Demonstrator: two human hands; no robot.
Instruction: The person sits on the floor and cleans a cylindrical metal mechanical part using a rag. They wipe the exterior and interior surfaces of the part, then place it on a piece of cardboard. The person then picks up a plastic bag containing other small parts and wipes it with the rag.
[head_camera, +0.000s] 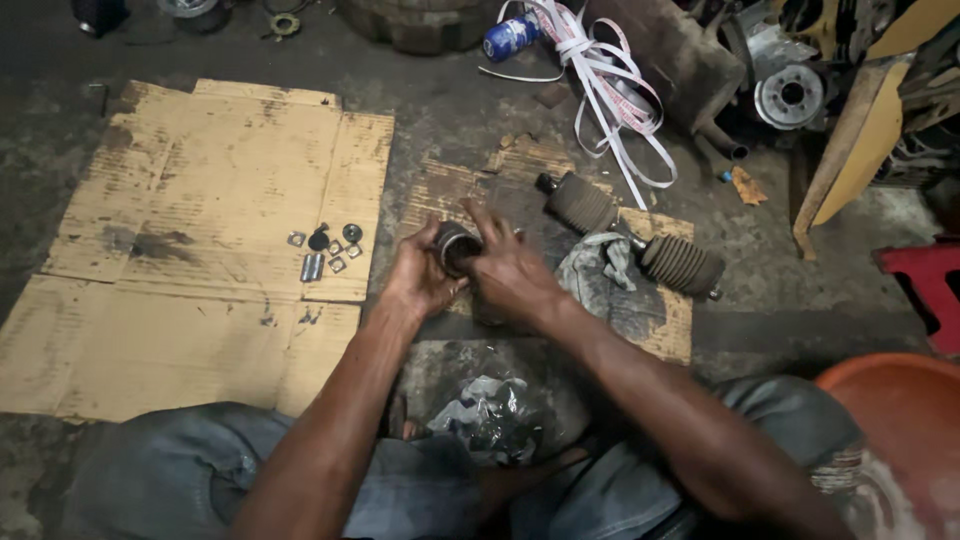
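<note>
My left hand (418, 275) and my right hand (510, 272) both grip a dark round metal joint part (455, 245) held between them above a greasy cardboard piece (660, 335). My right fingers reach over its top rim. Two ribbed black rubber boots on a shaft lie just beyond: one boot (582, 203) at the back, the other boot (682, 263) to the right, with a grey rag (595, 265) between them.
A large cardboard sheet (200, 250) at left carries small nuts, washers and a metal sleeve (328, 250). A crumpled greasy plastic bag (495, 415) lies by my knees. White strapping (610, 95), a metal hub (790, 95), a red stool (925, 280) and an orange tub (900, 400) sit right.
</note>
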